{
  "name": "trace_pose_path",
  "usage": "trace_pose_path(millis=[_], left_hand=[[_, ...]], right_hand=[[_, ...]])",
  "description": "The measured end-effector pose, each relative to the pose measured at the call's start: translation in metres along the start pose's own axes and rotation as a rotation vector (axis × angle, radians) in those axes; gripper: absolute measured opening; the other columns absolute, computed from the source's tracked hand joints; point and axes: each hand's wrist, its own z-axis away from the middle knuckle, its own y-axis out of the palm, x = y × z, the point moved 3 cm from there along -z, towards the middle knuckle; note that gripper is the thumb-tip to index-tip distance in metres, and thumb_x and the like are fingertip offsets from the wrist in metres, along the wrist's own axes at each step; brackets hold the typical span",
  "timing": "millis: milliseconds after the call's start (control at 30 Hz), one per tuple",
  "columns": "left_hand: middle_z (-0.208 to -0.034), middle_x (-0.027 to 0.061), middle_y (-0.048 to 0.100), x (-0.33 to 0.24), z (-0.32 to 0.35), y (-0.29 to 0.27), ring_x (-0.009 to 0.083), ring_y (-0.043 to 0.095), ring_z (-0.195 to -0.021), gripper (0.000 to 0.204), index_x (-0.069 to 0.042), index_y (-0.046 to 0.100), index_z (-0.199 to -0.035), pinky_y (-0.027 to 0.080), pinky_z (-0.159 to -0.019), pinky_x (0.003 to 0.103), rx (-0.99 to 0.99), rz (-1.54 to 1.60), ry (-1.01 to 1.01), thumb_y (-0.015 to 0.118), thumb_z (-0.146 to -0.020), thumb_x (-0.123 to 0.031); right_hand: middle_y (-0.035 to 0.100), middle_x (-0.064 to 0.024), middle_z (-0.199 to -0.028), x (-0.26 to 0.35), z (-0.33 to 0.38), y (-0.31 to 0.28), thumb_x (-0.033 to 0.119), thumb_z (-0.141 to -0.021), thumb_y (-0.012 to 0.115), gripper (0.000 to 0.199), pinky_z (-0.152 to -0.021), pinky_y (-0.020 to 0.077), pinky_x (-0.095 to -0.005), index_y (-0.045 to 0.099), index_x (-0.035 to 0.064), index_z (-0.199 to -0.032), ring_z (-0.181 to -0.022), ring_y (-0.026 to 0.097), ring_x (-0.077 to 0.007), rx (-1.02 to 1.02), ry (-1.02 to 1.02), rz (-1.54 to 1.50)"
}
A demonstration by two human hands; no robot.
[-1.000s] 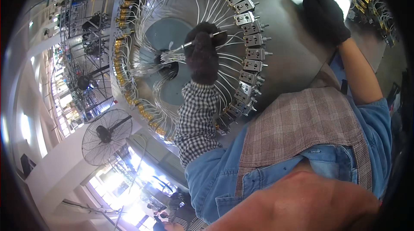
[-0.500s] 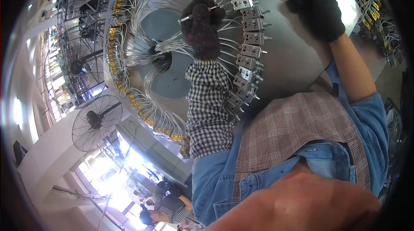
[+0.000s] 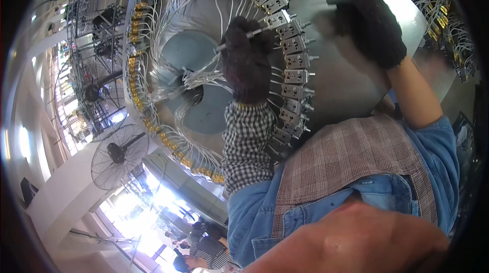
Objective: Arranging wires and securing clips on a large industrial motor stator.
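My left hand [image 3: 248, 66], in a black glove under a checked sleeve, is closed around a slim metal rod [image 3: 220, 48]. The rod slants across the fingers toward a small silver metal block [image 3: 277, 19] on the rim of a round fixture [image 3: 188, 49] with a grey centre. Further right, above a smooth metal surface, is my black-gloved right hand [image 3: 374, 26]. A short dark stick-like piece [image 3: 334, 1] juts out between its thumb and fingers; the lower fingers are blurred, and the kind of piece cannot be made out.
Silver blocks with short pins line the fixture's right side, brass-coloured fittings [image 3: 133, 74] its left. White wires [image 3: 204, 77] run from them to the hub. More wired brass parts [image 3: 440, 16] hang at the far right. A caged fan [image 3: 118, 153] and another person [image 3: 209, 252] are beyond.
The whole view has shifted, so the fixture sits lower. My left hand has come closer to the rim blocks with the rod. The dark piece in my right hand now shows at another angle.
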Motion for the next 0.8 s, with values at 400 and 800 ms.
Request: trace_pose_path(millis=[400, 800], left_hand=[[-0.115, 0.0042, 0.06, 0.022, 0.021, 0.001, 0.0281, 0.058, -0.109, 0.03, -0.016, 0.05, -0.119, 0.054, -0.079, 0.044, 0.046, 0.372, -0.097, 0.045, -0.098, -0.036], [-0.109, 0.0077, 0.059, 0.01, 0.017, 0.014, 0.0306, 0.054, -0.11, 0.03, -0.011, 0.053, -0.116, 0.043, -0.099, 0.048, 0.174, 0.325, -0.149, 0.055, -0.094, -0.032]], right_hand=[[0.063, -0.0107, -0.09, -0.004, 0.016, 0.018, 0.024, -0.089, 0.06, 0.034, -0.056, 0.0511, -0.0283, 0.056, 0.0022, -0.116, -0.073, 0.062, -0.0157, -0.031, 0.174, -0.097], [0.063, -0.0096, -0.093, -0.009, 0.012, 0.021, 0.022, -0.089, 0.061, 0.033, -0.06, 0.0522, -0.0295, 0.057, 0.0035, -0.116, -0.076, 0.063, -0.0166, -0.028, 0.152, 0.034]])
